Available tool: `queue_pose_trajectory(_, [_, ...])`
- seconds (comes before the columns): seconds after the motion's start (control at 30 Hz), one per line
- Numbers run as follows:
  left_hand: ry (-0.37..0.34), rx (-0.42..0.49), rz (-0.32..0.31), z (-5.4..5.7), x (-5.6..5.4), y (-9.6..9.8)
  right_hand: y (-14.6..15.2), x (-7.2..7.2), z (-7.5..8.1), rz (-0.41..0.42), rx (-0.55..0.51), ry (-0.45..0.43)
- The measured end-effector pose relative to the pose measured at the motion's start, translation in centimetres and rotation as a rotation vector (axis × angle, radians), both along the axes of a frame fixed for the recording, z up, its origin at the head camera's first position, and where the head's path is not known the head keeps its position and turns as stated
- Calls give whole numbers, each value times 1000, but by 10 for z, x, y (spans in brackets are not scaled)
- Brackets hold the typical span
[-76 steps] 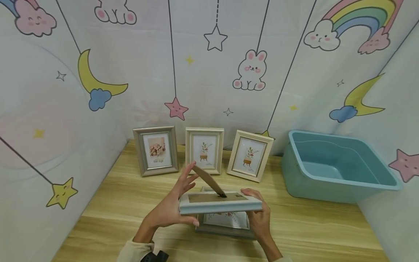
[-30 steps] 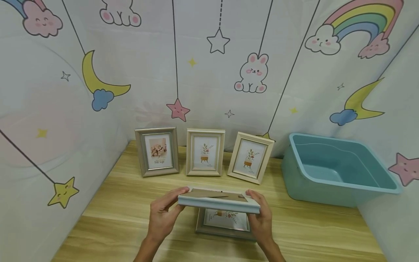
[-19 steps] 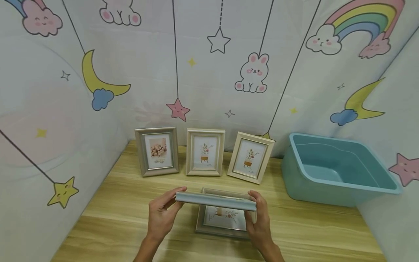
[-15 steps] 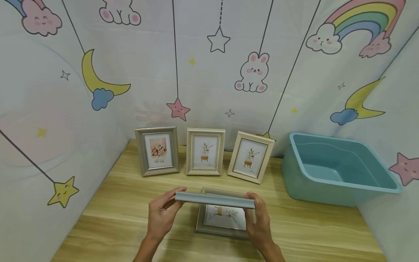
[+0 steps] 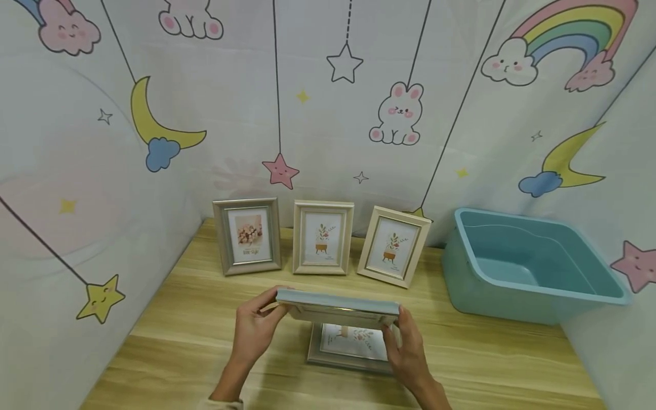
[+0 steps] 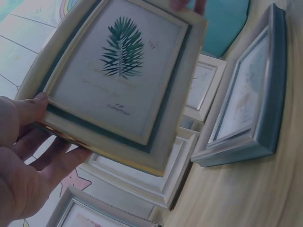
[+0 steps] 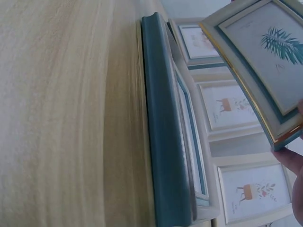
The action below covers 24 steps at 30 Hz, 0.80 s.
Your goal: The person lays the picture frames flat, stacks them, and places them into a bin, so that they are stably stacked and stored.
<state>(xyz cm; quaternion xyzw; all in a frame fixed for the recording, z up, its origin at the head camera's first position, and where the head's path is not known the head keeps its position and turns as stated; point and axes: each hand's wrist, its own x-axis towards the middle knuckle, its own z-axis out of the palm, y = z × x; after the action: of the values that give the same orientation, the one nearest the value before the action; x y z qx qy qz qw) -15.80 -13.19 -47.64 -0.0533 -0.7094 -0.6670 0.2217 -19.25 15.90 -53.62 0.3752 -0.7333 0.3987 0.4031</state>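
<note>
Both hands hold a picture frame (image 5: 338,300) up in front of the body, one at each short end. My left hand (image 5: 253,333) pinches the left end, thumb on the front border and fingers behind in the left wrist view. At the other end my right hand (image 5: 408,352) grips the edge. A green palm-leaf print (image 6: 124,52) shows behind the glass in the left wrist view. The head view shows mostly the frame's long pale-blue edge and a sliver of its front. Under it a second picture frame (image 5: 353,363) lies face up on the table, partly covered.
Three picture frames stand along the back: a silvery one (image 5: 222,239), a cream one (image 5: 298,239) and a tilted cream one (image 5: 370,239). A teal plastic tub (image 5: 512,296) stands on the right of the wooden table (image 5: 174,347). A cartoon-printed cloth (image 5: 230,85) hangs behind.
The back's support leg, earlier raised at the left hand's fingertips, was folded flat. The left hand moved to the frame's left end. Both hands then tilted the frame, bringing its front partly into view.
</note>
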Motion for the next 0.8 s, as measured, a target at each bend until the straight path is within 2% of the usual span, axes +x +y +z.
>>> queue_pose_trajectory(0.13, [-128, -58, 12, 8, -3, -3, 5, 3, 6, -9, 66, -126])
queue_pose_trajectory(0.27, [-208, -108, 21, 13, -6, -4, 8, 6, 9, -9, 102, -230])
queue_pose_trajectory(0.47, [-257, -97, 10, 12, -10, -4, 8, 7, 7, -15, 98, -232])
queue_pose_trajectory(0.6, [-265, -1, -25, 11, -14, 0, 7, 7, 4, -11, 66, -247])
queue_pose_trajectory(0.7, [-269, 126, -26, 10, -16, 6, 4, 9, 4, -10, 29, -288])
queue_pose_trajectory(0.8, [-227, 222, -25, 8, -18, 11, 3, 12, 3, 1, 1, -349])
